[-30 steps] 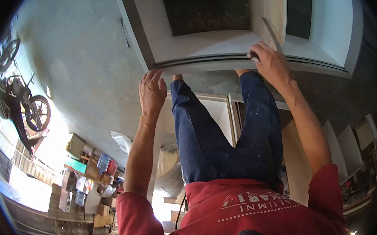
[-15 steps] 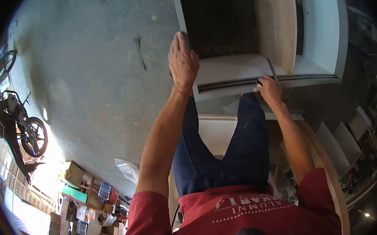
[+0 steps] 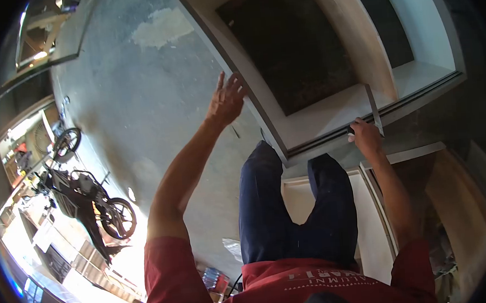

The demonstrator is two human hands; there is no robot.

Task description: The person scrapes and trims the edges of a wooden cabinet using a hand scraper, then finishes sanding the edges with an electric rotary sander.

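My left hand (image 3: 227, 99) is at the outer left edge of a large cabinet frame (image 3: 269, 128), fingers spread. The frame has a grooved front rail (image 3: 332, 138), a pale wooden divider (image 3: 358, 31) and dark openings. Near that rail, my right hand (image 3: 367, 137) is closed around something small and dark, and a thin flat strip (image 3: 374, 108) stands out beside it over the rail. Whether the strip and the dark piece are one object cannot be made out.
A motorcycle (image 3: 83, 199) stands at the left on the grey floor (image 3: 156, 118). Behind my legs lies another white-and-wood cabinet piece (image 3: 365, 210). A clear plastic bag (image 3: 233, 248) lies left of my legs.
The view has turned, so the cabinet appears tilted. My left hand went from the frame's near corner up along its left side. My right hand stays at the rail with the strip beside it.
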